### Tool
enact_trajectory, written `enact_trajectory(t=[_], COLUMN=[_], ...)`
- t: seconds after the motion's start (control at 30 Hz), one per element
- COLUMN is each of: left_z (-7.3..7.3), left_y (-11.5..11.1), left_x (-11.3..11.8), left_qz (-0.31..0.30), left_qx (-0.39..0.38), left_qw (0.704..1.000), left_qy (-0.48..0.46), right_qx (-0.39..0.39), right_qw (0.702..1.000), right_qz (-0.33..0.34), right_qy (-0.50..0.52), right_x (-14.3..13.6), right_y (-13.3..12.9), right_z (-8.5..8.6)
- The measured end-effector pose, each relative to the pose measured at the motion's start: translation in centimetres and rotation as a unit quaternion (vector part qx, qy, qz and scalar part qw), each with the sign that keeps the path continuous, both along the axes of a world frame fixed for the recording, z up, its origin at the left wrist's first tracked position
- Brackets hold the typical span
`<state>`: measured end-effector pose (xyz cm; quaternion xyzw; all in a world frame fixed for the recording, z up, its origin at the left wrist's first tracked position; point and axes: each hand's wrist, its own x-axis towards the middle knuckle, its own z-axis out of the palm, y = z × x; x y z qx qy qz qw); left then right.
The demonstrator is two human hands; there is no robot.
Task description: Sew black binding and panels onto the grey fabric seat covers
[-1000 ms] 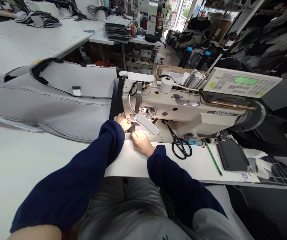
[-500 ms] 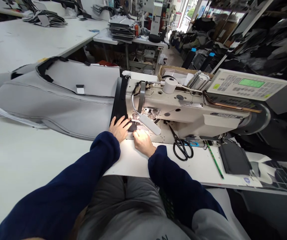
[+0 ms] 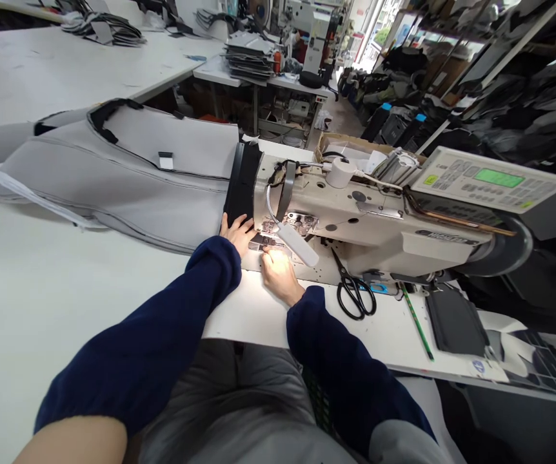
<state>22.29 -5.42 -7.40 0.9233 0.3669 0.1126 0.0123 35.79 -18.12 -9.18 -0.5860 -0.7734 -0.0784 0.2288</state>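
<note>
My left hand (image 3: 238, 233) lies with fingers spread on the near end of a black strip (image 3: 245, 177), left of the sewing machine (image 3: 340, 206). That strip runs along the right edge of a large grey fabric piece (image 3: 162, 200). Close to the needle area, my right hand (image 3: 278, 274) is closed with its fingertips pinched together on the machine bed. Whatever may be between those fingertips is too small to make out. A small lamp (image 3: 298, 245) lights the spot and covers part of the needle area.
Black-handled scissors (image 3: 355, 296) lie right of my right hand, and a green pencil (image 3: 418, 322) lies farther right. A control panel (image 3: 495, 179) stands on the machine. Behind it is a cardboard box (image 3: 326, 143). A stack of dark pieces (image 3: 249, 61) sits on the table beyond.
My left hand and the black strip have moved away from me along the machine. Black material that lay between my hands has gone from there, baring metal plate. The view has shifted slightly.
</note>
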Motion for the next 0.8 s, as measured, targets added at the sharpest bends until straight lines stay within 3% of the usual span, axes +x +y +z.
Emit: enact_trajectory(t=[0.13, 0.6, 0.7, 0.8], left_z=[0.1, 0.2, 0.2, -0.1], left_y=[0.3, -0.6, 1.0, 4.7], left_x=[0.2, -0.4, -1.7, -2.9], left_qz=[0.007, 0.009, -0.002, 0.068], left_qx=[-0.007, -0.044, -0.086, -0.109], left_qw=[1.0, 0.998, 0.989, 0.962], left_qy=[-0.001, -0.043, -0.123, -0.242], right_qx=[0.002, 0.029, 0.043, 0.036], right_qw=[1.0, 0.997, 0.997, 0.998], right_qz=[0.01, -0.059, -0.055, -0.045], right_qy=[0.019, -0.035, -0.038, -0.029], right_x=[0.2, 0.1, 0.1, 0.1], right_y=[-0.2, 0.3, 0.4, 0.4], right_z=[0.4, 0.8, 1.0, 1.0])
